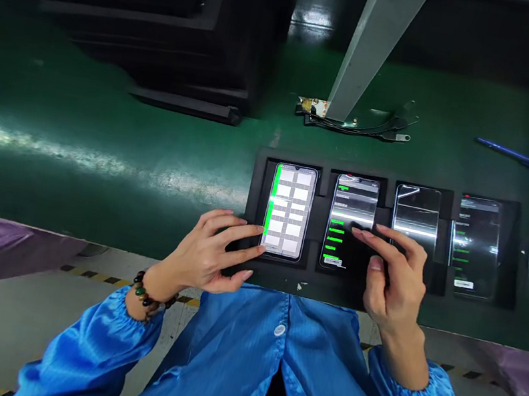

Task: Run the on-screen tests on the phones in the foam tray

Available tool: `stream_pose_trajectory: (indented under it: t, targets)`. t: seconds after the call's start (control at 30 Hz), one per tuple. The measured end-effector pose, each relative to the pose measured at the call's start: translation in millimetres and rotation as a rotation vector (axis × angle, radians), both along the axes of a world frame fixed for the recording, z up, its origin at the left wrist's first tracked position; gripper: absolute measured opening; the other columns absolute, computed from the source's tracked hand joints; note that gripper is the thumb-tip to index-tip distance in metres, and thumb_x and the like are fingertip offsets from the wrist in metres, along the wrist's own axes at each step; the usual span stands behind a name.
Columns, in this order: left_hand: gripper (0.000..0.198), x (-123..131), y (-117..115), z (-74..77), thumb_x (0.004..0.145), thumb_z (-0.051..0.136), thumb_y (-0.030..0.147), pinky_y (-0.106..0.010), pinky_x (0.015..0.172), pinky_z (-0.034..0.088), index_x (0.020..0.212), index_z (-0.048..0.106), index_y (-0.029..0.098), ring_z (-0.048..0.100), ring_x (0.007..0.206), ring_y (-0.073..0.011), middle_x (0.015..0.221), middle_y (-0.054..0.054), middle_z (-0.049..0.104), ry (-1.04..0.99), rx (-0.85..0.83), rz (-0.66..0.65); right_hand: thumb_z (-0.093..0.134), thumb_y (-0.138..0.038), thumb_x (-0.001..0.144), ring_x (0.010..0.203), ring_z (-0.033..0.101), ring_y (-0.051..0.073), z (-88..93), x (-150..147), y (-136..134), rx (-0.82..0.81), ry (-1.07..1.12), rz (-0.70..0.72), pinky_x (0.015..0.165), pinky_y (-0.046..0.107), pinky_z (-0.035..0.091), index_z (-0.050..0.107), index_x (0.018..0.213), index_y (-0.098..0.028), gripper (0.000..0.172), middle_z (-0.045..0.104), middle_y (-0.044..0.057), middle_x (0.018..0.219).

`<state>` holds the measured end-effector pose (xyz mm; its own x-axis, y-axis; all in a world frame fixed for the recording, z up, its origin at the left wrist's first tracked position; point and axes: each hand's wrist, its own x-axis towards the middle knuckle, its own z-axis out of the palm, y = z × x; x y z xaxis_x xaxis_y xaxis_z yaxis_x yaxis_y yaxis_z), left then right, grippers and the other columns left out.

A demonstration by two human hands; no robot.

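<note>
Four slots would be several; a black foam tray (319, 217) holds several smartphones in a row. My left hand (215, 250) has its fingers spread, with fingertips at the lower left edge of the leftmost smartphone (288, 212), whose screen shows white blocks on a grey grid and a green strip. Over the second smartphone (353, 206), with green text lines on a dark screen, reaches the index finger of my right hand (398, 274); its fingers are apart and hold nothing. A third smartphone (417, 213) has a dark, reflecting screen. Farthest right lies a smartphone (477, 247) with faint green text and a white label.
Behind the tray, black cables (361, 131) lie at the foot of a grey metal post (379, 41). A blue pen (512, 154) rests at the right. Stacked black trays (169, 40) stand at the back left of the green table (100, 150).
</note>
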<state>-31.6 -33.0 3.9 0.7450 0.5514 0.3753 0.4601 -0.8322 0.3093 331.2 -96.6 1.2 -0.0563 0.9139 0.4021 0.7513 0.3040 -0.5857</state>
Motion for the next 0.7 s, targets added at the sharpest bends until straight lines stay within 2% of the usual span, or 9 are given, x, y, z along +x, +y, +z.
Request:
stream_pose_trajectory:
  t: [0.17, 0.4, 0.7]
  targets:
    - [0.037, 16, 4, 5.9, 0.093, 0.07, 0.04, -0.053, 0.114, 0.049, 0.126, 0.082, 0.026, 0.061, 0.125, -0.0319, 0.137, -0.011, 0.076, 0.05, -0.02, -0.063, 0.055, -0.009, 0.104, 0.136, 0.067, 0.034, -3.3, -1, 2, -0.005, 0.034, -0.001, 0.109, 0.057, 0.055, 0.067, 0.151, -0.029, 0.052, 0.083, 0.005, 0.128]
    - [0.044, 45, 12, 12.0, 0.098, 0.062, 0.041, -0.053, 0.118, 0.048, 0.136, 0.077, 0.025, 0.061, 0.129, -0.032, 0.148, -0.012, 0.071, 0.122, -0.09, -0.17, 0.055, -0.01, 0.104, 0.136, 0.067, 0.034, -3.3, -1, 2, -0.007, 0.05, -0.009, 0.108, 0.058, 0.057, 0.066, 0.152, -0.027, 0.052, 0.083, 0.006, 0.129]
    - [0.053, 50, 31, 9.3, 0.1, 0.06, 0.041, -0.061, 0.123, 0.043, 0.152, 0.067, 0.034, 0.054, 0.143, -0.0367, 0.165, -0.012, 0.056, 0.208, -0.189, -0.131, 0.054, -0.009, 0.104, 0.136, 0.066, 0.033, -0.7, 0, 4, 0.002, 0.075, -0.013, 0.108, 0.056, 0.058, 0.065, 0.154, -0.027, 0.054, 0.083, 0.004, 0.131]
